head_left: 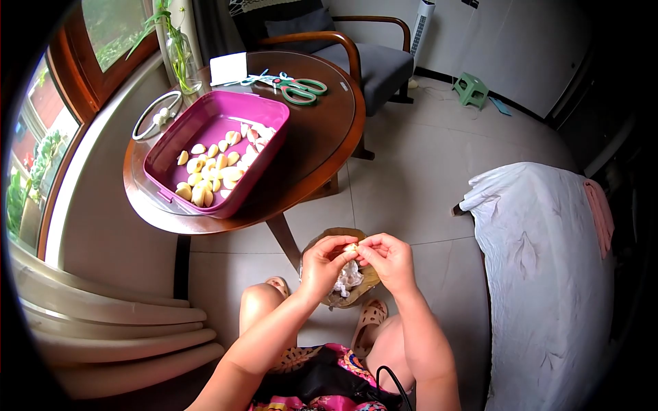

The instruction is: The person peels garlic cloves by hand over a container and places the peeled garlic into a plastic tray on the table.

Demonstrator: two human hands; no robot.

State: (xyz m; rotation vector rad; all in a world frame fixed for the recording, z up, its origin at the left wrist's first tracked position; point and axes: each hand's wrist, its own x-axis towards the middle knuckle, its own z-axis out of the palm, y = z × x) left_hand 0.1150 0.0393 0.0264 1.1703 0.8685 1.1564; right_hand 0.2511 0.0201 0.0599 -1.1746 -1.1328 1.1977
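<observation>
My left hand [323, 265] and my right hand [388, 260] meet in front of me, fingertips pinched on a small pale garlic clove [350, 247] between them. Directly below is a round bin [367, 279] with a yellowish liner, holding crumpled white scraps [348, 277]. On the round wooden table [322, 147] sits a magenta tray [264, 164]. Several pale peeled cloves [203, 186] lie in its near and middle part. Cloves with pinkish skin [255, 135] are grouped at its right side.
Green-handled scissors [299, 90], a white card [228, 68], a glass vase [181, 61] and a white ring-shaped item [159, 118] are on the table. Beyond stand an armchair [373, 65] and a green stool [470, 90]. A cloth-covered piece of furniture [541, 274] is at right.
</observation>
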